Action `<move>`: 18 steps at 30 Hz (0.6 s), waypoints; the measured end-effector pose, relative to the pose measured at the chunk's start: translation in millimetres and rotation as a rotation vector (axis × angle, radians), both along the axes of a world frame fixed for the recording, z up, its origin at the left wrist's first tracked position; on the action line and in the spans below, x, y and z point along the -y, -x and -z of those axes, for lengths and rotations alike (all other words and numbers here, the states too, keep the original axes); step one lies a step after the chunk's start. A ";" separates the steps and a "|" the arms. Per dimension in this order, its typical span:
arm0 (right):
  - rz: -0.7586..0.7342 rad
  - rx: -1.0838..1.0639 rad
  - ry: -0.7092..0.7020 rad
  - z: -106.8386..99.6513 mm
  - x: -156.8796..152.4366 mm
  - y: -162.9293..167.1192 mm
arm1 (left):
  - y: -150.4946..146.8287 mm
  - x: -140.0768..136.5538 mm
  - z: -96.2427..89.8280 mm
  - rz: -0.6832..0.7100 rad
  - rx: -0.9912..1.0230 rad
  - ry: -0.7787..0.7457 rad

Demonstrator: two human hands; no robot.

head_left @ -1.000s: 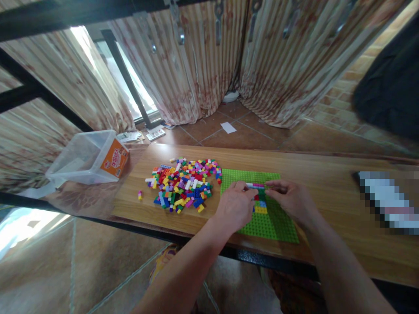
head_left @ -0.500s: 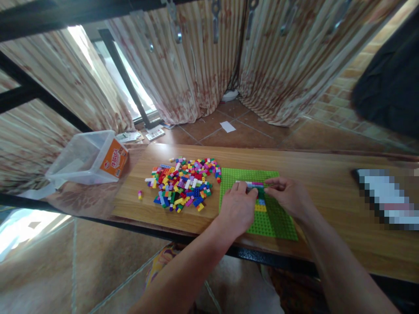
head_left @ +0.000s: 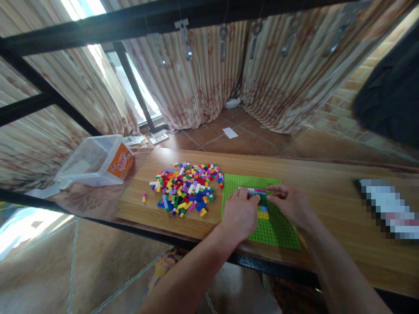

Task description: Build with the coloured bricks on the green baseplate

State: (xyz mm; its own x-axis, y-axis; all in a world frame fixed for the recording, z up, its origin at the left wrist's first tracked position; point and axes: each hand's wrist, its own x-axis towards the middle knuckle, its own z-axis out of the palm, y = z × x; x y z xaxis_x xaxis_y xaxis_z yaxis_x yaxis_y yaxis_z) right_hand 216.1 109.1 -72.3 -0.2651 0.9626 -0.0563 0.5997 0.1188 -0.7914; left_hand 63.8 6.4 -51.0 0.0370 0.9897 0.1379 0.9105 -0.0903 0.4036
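A green studded baseplate (head_left: 278, 237) lies on the wooden table, with rows of coloured toy bricks (head_left: 263, 215) on it, yellow and light blue ones nearest me. My left hand (head_left: 240, 213) rests over the left part of these bricks, fingers curled round them and thumb pressed at a dark green one. It covers much of the rows. At their right end is my right hand (head_left: 293, 206), thumb and forefinger brought close together in a pinch; what lies between the fingertips is too small to make out. Left of the baseplate spreads a pile of loose toy bricks (head_left: 188, 188).
A clear plastic bin (head_left: 94, 157) with an orange label lies beyond the table's left end. One small pink-and-yellow piece (head_left: 144, 198) sits apart from the pile. At the right is a blurred-out phone-like object (head_left: 389, 209). A black metal bar (head_left: 131, 32) crosses the top.
The whole view has shifted slightly, so the table sits lower in the picture. Both hands stay at the same bricks, with only slight finger movement.
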 end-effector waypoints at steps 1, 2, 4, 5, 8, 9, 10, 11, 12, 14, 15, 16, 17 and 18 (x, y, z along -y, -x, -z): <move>0.001 0.014 0.000 -0.6 0.2 -0.3 | 3.0 -0.3 0.6 0.006 0.046 -0.013; 0.000 0.023 -0.001 -1.1 0.4 -0.9 | 6.5 -0.8 0.6 0.008 0.094 -0.024; 0.009 0.029 -0.010 -1.9 0.2 -2.9 | 15.0 -2.2 -1.3 -0.012 0.173 -0.038; 0.019 0.026 -0.019 -2.3 -0.1 -4.1 | 19.9 -3.1 -3.0 -0.037 0.199 -0.044; 0.072 0.013 -0.072 -3.3 -1.3 -7.6 | 35.9 -5.8 -8.4 -0.134 0.230 -0.064; 0.086 0.014 -0.094 -3.5 -1.4 -8.3 | 40.8 -6.6 -9.9 -0.163 0.233 -0.070; 0.094 0.018 -0.114 -3.7 -1.2 -8.6 | 45.1 -7.2 -11.0 -0.187 0.235 -0.074; 0.095 0.025 -0.131 -3.8 -0.7 -8.6 | 48.5 -7.6 -11.8 -0.203 0.233 -0.075; 0.090 0.034 -0.143 -3.8 0.3 -8.1 | 50.7 -7.8 -12.4 -0.214 0.228 -0.072; 0.058 0.046 -0.162 -3.8 3.0 -6.2 | 51.3 -7.6 -12.9 -0.217 0.211 -0.054; 0.041 0.049 -0.170 -3.9 4.6 -4.8 | 49.8 -7.2 -12.9 -0.210 0.201 -0.038; 0.029 0.053 -0.181 -4.1 6.2 -3.2 | 47.4 -6.8 -12.8 -0.200 0.191 -0.020; 0.020 0.057 -0.194 -4.3 7.8 -1.6 | 44.5 -6.4 -12.4 -0.189 0.181 -0.003; 0.012 0.061 -0.205 -4.6 9.3 0.1 | 41.2 -6.0 -11.9 -0.178 0.171 0.010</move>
